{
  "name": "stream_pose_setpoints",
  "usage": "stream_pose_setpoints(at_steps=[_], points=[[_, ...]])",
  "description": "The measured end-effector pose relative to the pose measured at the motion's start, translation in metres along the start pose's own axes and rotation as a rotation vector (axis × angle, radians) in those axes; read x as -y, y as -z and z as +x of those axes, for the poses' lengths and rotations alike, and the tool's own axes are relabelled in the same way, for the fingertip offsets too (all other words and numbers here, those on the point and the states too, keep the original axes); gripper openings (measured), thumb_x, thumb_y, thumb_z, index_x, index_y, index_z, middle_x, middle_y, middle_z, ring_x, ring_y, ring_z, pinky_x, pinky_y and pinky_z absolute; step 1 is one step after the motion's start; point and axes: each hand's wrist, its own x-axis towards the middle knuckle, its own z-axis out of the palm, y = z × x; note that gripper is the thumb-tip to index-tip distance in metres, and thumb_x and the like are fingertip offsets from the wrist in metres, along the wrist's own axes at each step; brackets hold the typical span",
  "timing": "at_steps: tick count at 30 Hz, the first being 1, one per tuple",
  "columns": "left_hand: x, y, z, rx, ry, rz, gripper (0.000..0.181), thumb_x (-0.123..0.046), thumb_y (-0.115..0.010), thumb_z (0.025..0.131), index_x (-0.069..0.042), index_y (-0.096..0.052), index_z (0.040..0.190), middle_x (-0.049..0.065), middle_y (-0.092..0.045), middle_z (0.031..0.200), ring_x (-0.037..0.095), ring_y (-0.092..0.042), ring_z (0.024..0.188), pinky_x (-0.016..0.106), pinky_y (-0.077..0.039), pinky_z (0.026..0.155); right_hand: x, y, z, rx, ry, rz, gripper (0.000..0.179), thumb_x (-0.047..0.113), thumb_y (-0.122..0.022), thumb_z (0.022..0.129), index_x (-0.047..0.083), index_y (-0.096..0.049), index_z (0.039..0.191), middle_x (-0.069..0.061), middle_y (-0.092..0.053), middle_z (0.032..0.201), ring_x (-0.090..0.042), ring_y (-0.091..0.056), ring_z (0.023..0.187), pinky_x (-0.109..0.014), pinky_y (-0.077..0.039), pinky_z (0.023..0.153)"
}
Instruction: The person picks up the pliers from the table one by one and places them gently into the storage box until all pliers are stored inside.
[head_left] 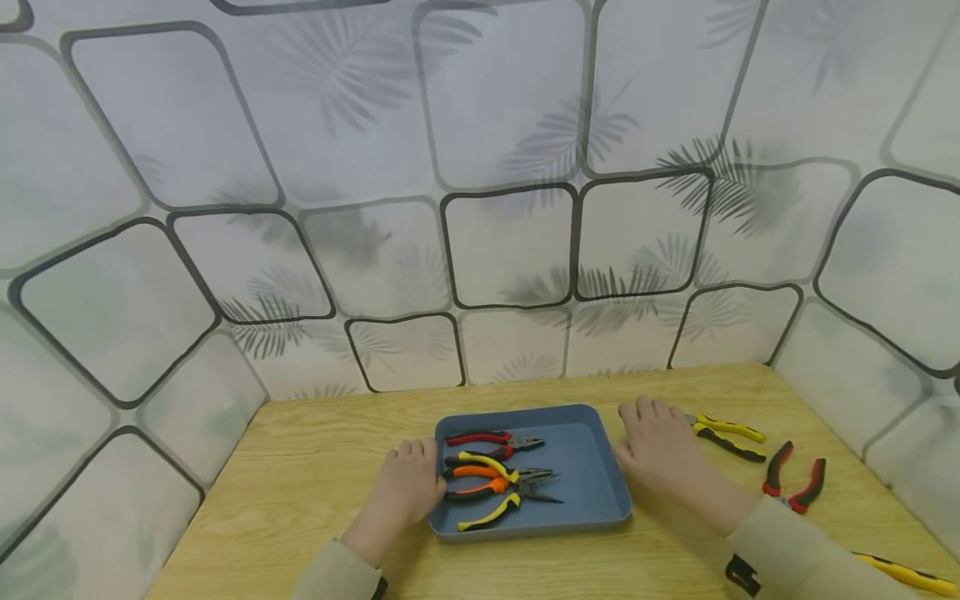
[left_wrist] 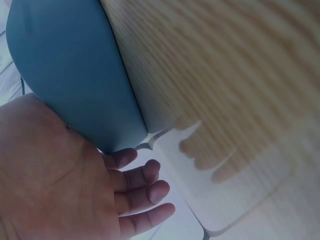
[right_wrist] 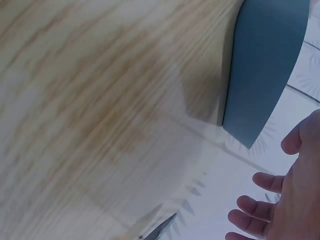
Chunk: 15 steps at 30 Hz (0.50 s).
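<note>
A blue-grey tray [head_left: 588, 487] lies on the wooden table, holding red-and-black pliers [head_left: 487, 437], orange-and-black pliers [head_left: 476, 473] and yellow-and-black long-nose pliers [head_left: 491, 517]. My left hand [head_left: 408, 482] is at the tray's left side, its thumb side right at the rim. In the left wrist view its fingers [left_wrist: 145, 195] are loosely bent beside the tray wall [left_wrist: 75, 70], gripping nothing. Just off the tray's right side, my right hand [head_left: 658, 448] has relaxed, slightly spread fingers [right_wrist: 255, 207]; the right wrist view shows a gap between them and the wall [right_wrist: 265, 65].
Right of my right hand lie yellow-and-black pliers [head_left: 731, 433]. Nearer the table's right edge are red-and-black pliers [head_left: 806, 487] with handles spread. A yellow-and-black handle [head_left: 911, 575] shows beyond my right sleeve. Patterned walls [head_left: 510, 250] enclose the table [head_left: 322, 467] at back and sides.
</note>
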Motion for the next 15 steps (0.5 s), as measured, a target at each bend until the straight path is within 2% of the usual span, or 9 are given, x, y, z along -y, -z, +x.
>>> stream_pose_setpoints(at_steps=[9, 15], points=[[0.0, -0.001, -0.002, 0.003, -0.002, 0.003, 0.044, -0.032, -0.068, 0.098, 0.0, -0.056, 0.124, 0.02, -0.065, 0.116, 0.035, -0.062, 0.108, 0.052, -0.053, 0.099, -0.01, 0.003, -0.002, 0.014, -0.026, -0.02, 0.047, 0.028, -0.072, 0.086, 0.0, -0.06, 0.12, -0.018, -0.059, 0.1, -0.037, -0.059, 0.09, -0.052, -0.052, 0.076], [0.0, 0.001, -0.003, 0.003, 0.001, -0.001, 0.044, -0.032, -0.068, 0.097, 0.001, -0.056, 0.124, 0.02, -0.065, 0.116, 0.035, -0.062, 0.109, 0.053, -0.052, 0.101, -0.017, 0.001, -0.004, 0.023, -0.037, -0.03, 0.051, 0.029, -0.075, 0.085, -0.002, -0.059, 0.121, -0.018, -0.058, 0.098, -0.035, -0.058, 0.087, -0.051, -0.05, 0.073]])
